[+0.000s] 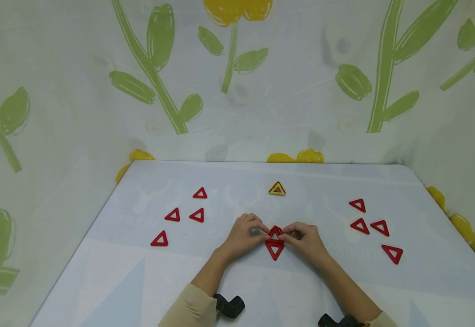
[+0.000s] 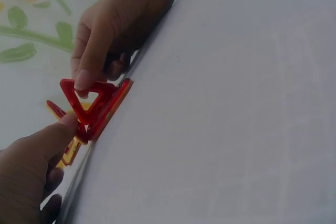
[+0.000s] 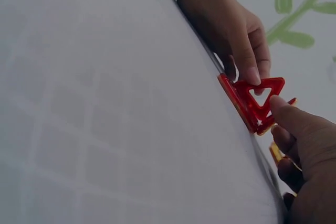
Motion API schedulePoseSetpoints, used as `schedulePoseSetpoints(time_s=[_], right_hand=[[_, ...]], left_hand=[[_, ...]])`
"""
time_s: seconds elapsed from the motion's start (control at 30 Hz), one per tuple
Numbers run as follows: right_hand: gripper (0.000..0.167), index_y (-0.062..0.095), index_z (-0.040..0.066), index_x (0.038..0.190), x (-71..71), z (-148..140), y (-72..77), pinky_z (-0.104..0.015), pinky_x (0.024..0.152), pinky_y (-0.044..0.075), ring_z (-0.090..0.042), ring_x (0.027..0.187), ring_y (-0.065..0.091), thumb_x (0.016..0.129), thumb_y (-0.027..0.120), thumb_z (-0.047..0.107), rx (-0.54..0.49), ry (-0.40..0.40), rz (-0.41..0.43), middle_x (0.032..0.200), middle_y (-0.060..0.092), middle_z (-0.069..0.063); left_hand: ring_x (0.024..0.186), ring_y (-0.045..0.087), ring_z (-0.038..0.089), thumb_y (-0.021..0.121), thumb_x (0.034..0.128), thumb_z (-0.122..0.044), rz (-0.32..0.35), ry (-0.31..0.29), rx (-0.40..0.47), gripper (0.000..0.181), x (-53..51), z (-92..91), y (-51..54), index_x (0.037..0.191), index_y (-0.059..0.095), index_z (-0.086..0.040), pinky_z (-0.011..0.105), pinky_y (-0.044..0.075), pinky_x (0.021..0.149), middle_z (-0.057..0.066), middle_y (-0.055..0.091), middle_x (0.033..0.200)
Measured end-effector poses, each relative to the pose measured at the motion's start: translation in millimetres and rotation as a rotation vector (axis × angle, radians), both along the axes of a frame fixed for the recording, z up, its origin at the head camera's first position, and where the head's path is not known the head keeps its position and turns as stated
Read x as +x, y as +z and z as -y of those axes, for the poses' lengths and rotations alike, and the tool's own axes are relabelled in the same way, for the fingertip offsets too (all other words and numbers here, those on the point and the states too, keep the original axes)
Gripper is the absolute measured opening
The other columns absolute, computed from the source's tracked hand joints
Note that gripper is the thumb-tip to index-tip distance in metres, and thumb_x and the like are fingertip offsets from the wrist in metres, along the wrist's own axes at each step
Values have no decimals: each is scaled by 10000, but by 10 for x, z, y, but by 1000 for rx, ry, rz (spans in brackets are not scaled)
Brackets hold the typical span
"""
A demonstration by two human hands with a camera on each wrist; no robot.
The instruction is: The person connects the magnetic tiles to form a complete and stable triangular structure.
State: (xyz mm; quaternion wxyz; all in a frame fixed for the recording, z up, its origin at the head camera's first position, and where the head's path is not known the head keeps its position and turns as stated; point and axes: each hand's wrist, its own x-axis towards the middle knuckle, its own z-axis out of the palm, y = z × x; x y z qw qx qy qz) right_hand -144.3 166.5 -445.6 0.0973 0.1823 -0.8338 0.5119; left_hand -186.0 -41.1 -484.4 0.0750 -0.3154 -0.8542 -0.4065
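Observation:
My left hand [image 1: 243,234] and my right hand [image 1: 306,240] meet near the middle of the table. Between thumb and fingers, each pinches a side of a small red triangle tile group. In the head view the upper red triangle tile [image 1: 276,229] lies between the fingertips, and a lower red triangle tile [image 1: 274,243] points toward me, joined at its edge. From the left wrist view, one open-centred red tile [image 2: 72,99] is tilted up off the table, with other red tiles close against it. The right wrist view shows the same raised tile [image 3: 275,83] between both thumbs.
Several loose red triangle tiles lie at the left, one nearest me [image 1: 159,244], and several at the right, the nearest one [image 1: 388,249]. A yellow triangle tile [image 1: 277,193] sits toward the far edge of the white table [image 1: 237,172]. Patterned cloth [image 1: 286,91] surrounds the table.

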Motion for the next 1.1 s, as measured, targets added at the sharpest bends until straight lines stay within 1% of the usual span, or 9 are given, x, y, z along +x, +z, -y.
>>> schedulePoseSetpoints(time_s=[0.13, 0.33, 0.47, 0.57, 0.67, 0.77, 0.87, 0.97, 1.1], right_hand=[[135, 692, -35, 806, -26, 5, -85, -216, 489, 390, -69, 553, 431, 699, 771, -59, 10, 4, -31, 676, 652, -116], [150, 710, 54, 793, -112, -44, -314, -223, 582, 347, -39, 552, 440, 688, 796, -10, 39, -13, -86, 644, 631, -18], [157, 723, 99, 790, -138, -69, -352, -215, 572, 358, -35, 568, 435, 680, 813, 33, 67, -1, -174, 653, 633, 50], [165, 729, 128, 786, -147, -81, -355, -241, 616, 357, -49, 623, 462, 669, 825, 62, 98, -19, -239, 690, 651, 81], [171, 730, 134, 783, -149, -85, -349, -274, 649, 358, -61, 695, 504, 661, 830, 68, 115, -35, -262, 733, 670, 82], [164, 741, 121, 786, -154, -87, -349, -279, 660, 374, -69, 734, 531, 658, 832, 72, 133, -40, -265, 752, 679, 71], [159, 760, 94, 806, -153, -93, -356, -274, 653, 379, -86, 727, 529, 663, 826, 65, 160, -34, -276, 752, 674, 57], [173, 771, 84, 837, -144, -108, -366, -285, 663, 373, -103, 745, 510, 671, 817, 68, 191, -27, -271, 772, 659, 51], [230, 765, 94, 894, -130, -133, -363, -326, 722, 355, -126, 812, 495, 673, 822, 118, 243, 0, -224, 841, 648, 38]], left_hand=[[902, 507, 134, 760, 784, -212, -13, -19, 0, 103, 1, -8, 11, 872, 736, -164, 290, 392, 802, -32, 599, 908], [900, 508, 147, 761, 786, -196, -17, -58, 2, 96, 11, -19, 46, 863, 730, -147, 282, 403, 804, -15, 608, 909], [895, 508, 149, 750, 799, -204, -25, -69, 3, 86, 14, -14, 50, 858, 729, -145, 285, 405, 802, -14, 610, 907], [894, 497, 147, 718, 831, -198, -5, -64, 15, 75, 5, -5, 40, 879, 723, -140, 279, 402, 789, -14, 600, 919], [926, 482, 153, 697, 852, -181, 33, -44, 15, 133, 0, 4, 42, 972, 712, -125, 284, 402, 795, 4, 582, 962], [955, 476, 166, 685, 864, -199, 26, -27, -58, 272, 2, 12, 50, 1125, 679, -122, 309, 406, 819, 24, 565, 1020], [982, 470, 170, 632, 903, -255, -12, -26, -204, 363, 10, 15, 59, 1249, 624, -146, 331, 399, 850, 29, 548, 1076], [1002, 450, 154, 561, 944, -309, -40, -36, -333, 366, 19, 18, 60, 1287, 598, -187, 330, 380, 875, 9, 521, 1107], [1003, 440, 146, 563, 942, -327, -30, -42, -355, 333, 23, 26, 47, 1243, 628, -199, 334, 372, 885, -7, 509, 1097]])
